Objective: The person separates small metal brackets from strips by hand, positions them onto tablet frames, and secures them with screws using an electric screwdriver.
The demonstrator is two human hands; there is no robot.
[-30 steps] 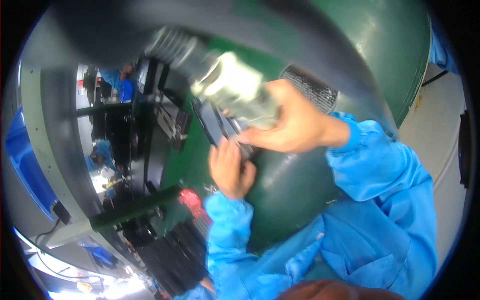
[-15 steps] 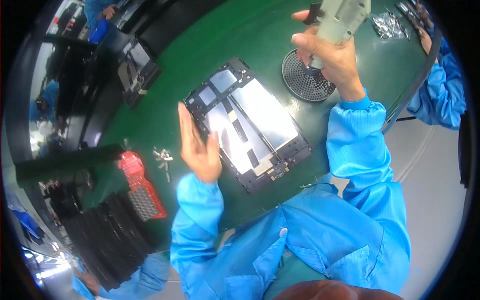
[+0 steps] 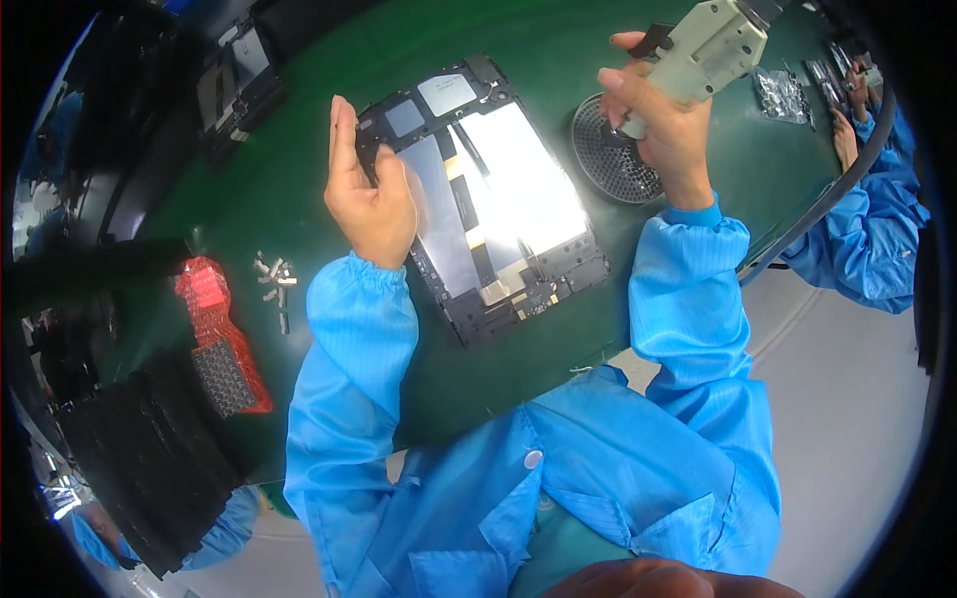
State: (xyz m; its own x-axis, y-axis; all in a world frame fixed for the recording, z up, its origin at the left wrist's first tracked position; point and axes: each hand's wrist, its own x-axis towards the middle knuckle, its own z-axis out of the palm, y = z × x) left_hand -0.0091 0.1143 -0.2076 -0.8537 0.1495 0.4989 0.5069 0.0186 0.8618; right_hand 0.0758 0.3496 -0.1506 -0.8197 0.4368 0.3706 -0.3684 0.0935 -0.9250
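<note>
Flat tablet-like device (image 3: 488, 204) mid-worktop (image 3: 439, 399), back cover off, set aslant, far end toward the left. Black matte frame, smooth silvery panels glaring on the right, dark ribbon strips down the middle.

Left hand (image 3: 371, 204) at the device's left edge: grip spread, fingers straight and together, thumb apart over the frame. Right hand (image 3: 670, 130): grip wrapped round a pale, blocky plastic tool (image 3: 703, 55), nose down over a round black dish (image 3: 601, 164) pitted with small holes, right of the device — cannot tell whether it touches.

Left side: crinkled red bubble wrap (image 3: 207, 294), scattered small metal pieces (image 3: 279, 284), and — nearer — a ridged black stack (image 3: 150, 463). Far right: clear bag (image 3: 783, 95) of small shiny parts.
</note>
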